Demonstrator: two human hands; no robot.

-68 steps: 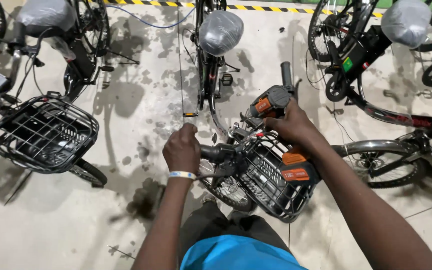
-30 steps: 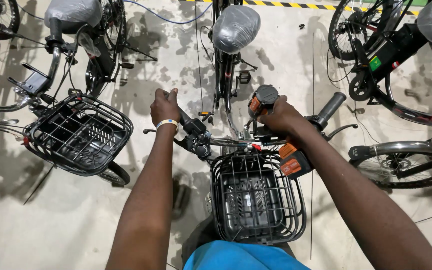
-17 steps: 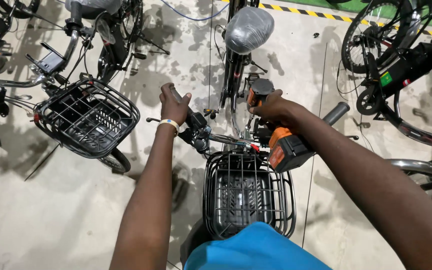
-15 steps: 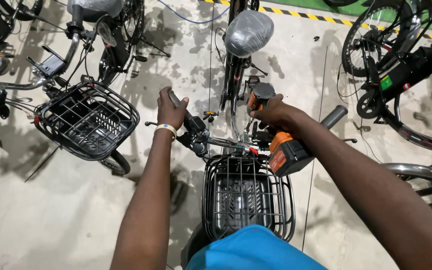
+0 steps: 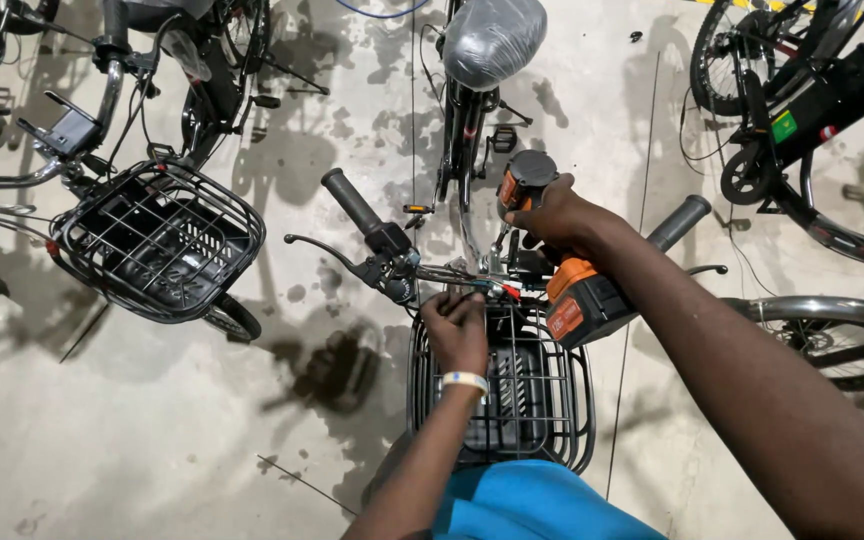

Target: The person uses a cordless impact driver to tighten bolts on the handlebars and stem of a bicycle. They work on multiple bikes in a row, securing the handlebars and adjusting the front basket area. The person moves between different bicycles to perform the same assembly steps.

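I look down on a bicycle with a black wire front basket [image 5: 562, 420] and a chrome handlebar with black grips [image 5: 352, 203]. My right hand [image 5: 550, 212] is wrapped around an orange and black cordless drill [image 5: 572, 295], its nose pointing down at the handlebar's middle. My left hand [image 5: 457, 330], a white band on the wrist, has its fingers pinched at the wires and small parts at the basket's back rim, just below the brake lever [image 5: 327, 250]. What the fingertips hold is too small to make out.
Another bicycle with a black wire basket [image 5: 157, 240] stands at the left. One with a plastic-wrapped saddle [image 5: 492, 40] is straight ahead. More bicycles [image 5: 802, 110] crowd the right. The concrete floor [image 5: 132, 430] is stained dark in patches.
My left hand has let go of the left handlebar grip and dropped to the wires at the basket's rim. The drill stays over the handlebar's middle. The view has shifted closer.
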